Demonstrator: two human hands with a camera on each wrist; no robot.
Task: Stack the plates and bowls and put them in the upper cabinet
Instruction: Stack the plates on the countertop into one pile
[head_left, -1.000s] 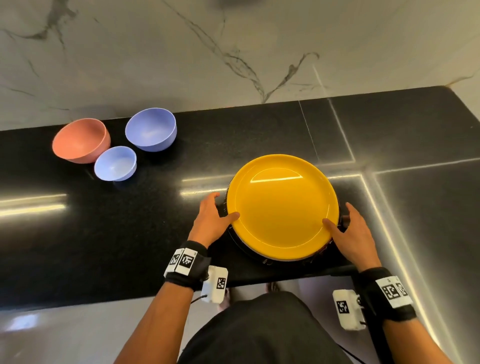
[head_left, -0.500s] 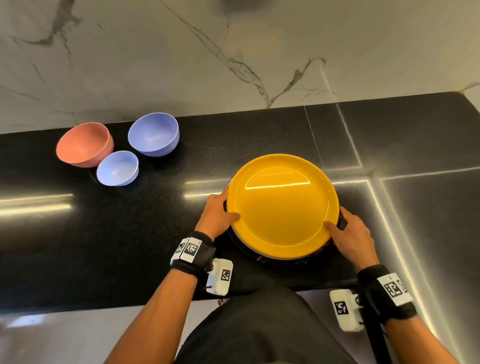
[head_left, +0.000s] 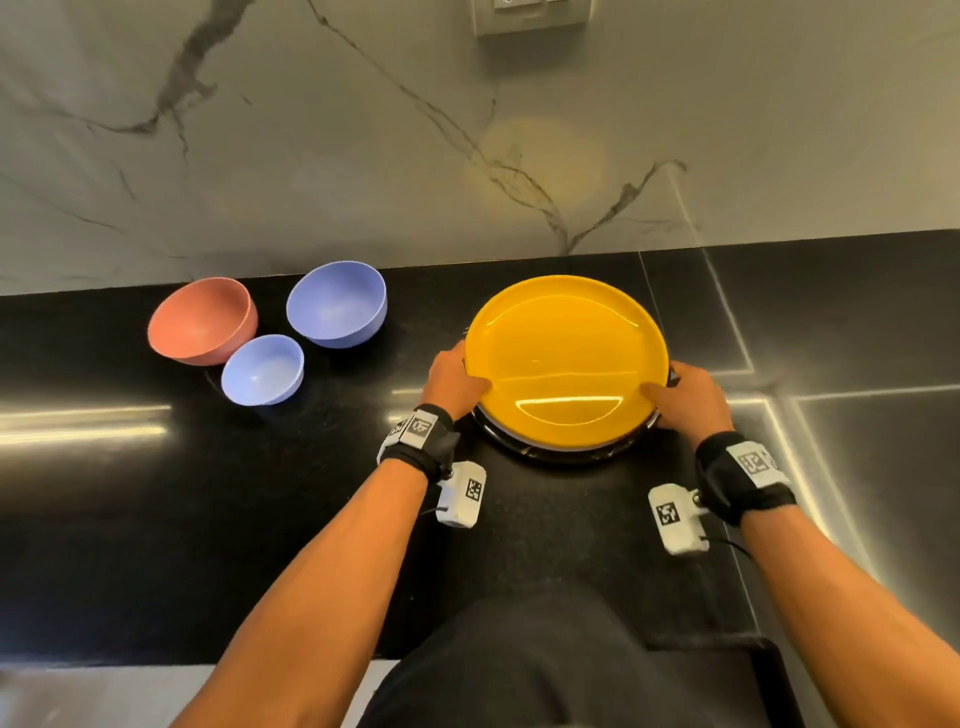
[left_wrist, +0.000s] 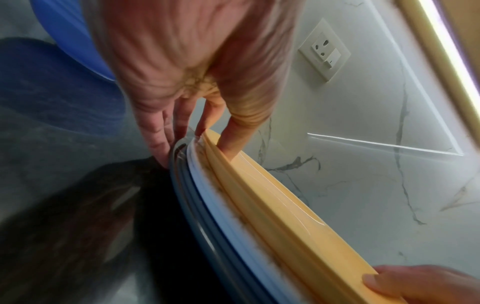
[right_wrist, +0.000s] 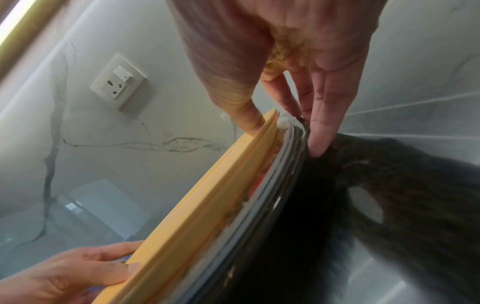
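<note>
A stack of plates with a yellow plate (head_left: 566, 358) on top is held above the black counter (head_left: 156, 493). My left hand (head_left: 454, 382) grips the stack's left edge, thumb on the yellow rim and fingers underneath. My right hand (head_left: 685, 397) grips the right edge the same way. In the left wrist view the stack's edge (left_wrist: 233, 197) shows yellow, white and dark layers under my thumb. The right wrist view shows the same layered edge (right_wrist: 233, 185). At the back left stand a pink bowl (head_left: 202, 319), a large blue bowl (head_left: 336, 304) and a small blue bowl (head_left: 262, 370).
A marble wall (head_left: 311, 130) rises behind the counter, with a socket plate (head_left: 530, 15) at the top. A bright light strip (left_wrist: 441, 41) runs under something above. The counter's front edge (head_left: 156, 662) is close to my body.
Both hands have moved the plate stack away from me toward the wall and lifted it, and my view has tilted upward. The bowls have not moved.
</note>
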